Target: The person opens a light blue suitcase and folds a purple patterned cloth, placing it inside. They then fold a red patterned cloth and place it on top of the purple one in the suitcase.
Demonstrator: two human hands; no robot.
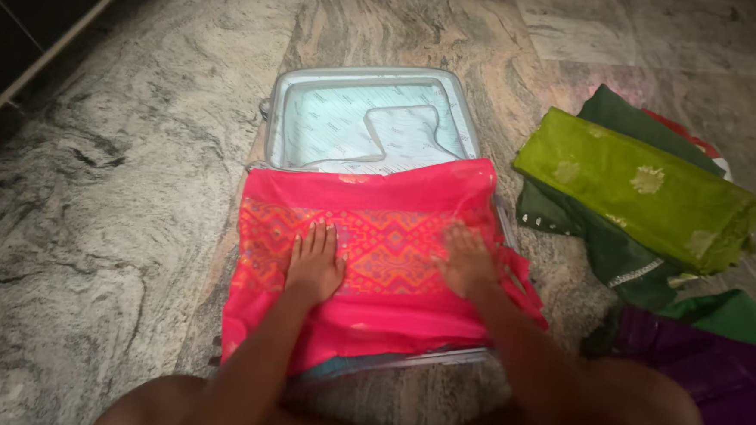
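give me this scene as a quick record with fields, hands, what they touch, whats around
left hand: flat, palm down on pink cloth
right hand: flat on the same cloth, fingers spread
pink cloth: folded, patterned band, lies over the near half of suitcase
suitcase: open on floor, far half shows pale lining
right of it: green cloth atop dark green cloth; purple cloth nearer

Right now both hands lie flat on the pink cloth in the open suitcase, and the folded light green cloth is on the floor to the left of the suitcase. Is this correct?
Not quite. The head view shows the folded light green cloth on the floor to the right of the suitcase, not the left. The rest holds: the left hand and right hand lie flat on the pink cloth.
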